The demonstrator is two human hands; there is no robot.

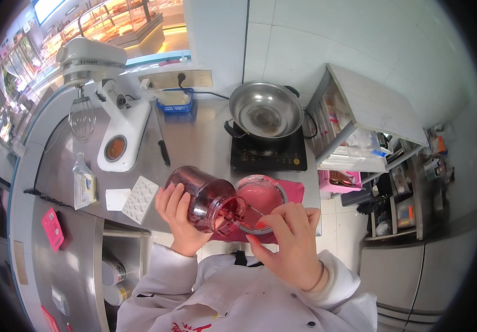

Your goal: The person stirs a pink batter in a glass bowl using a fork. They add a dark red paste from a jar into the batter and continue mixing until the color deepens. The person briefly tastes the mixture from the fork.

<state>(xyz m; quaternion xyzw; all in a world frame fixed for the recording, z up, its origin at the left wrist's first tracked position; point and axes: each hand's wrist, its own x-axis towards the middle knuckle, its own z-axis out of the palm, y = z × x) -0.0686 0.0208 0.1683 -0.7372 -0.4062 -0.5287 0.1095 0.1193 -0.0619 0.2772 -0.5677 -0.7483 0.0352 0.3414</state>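
My left hand (182, 220) is wrapped around a large clear jar (197, 189) coated inside with dark red jam or sauce. The jar lies tilted, its mouth facing down and right over the near left rim of a bowl (285, 195) of smooth pink mixture. From my right hand (290, 236), a thin utensil (255, 211) with a red-smeared end reaches beside the jar's mouth; its full shape cannot be made out. My right fingertips are stained red and hang over the bowl's near right edge. Under the bowl is a dark pink cloth (294, 190).
Behind the bowl, a steel pan (265, 110) sits on a black induction cooker (269, 159). Toward the left are a stand mixer (118, 116) with a whisk, a knife (163, 152), a white dimpled mold (140, 200) and a plastic packet (84, 186). A shelf (375, 95) stands at right.
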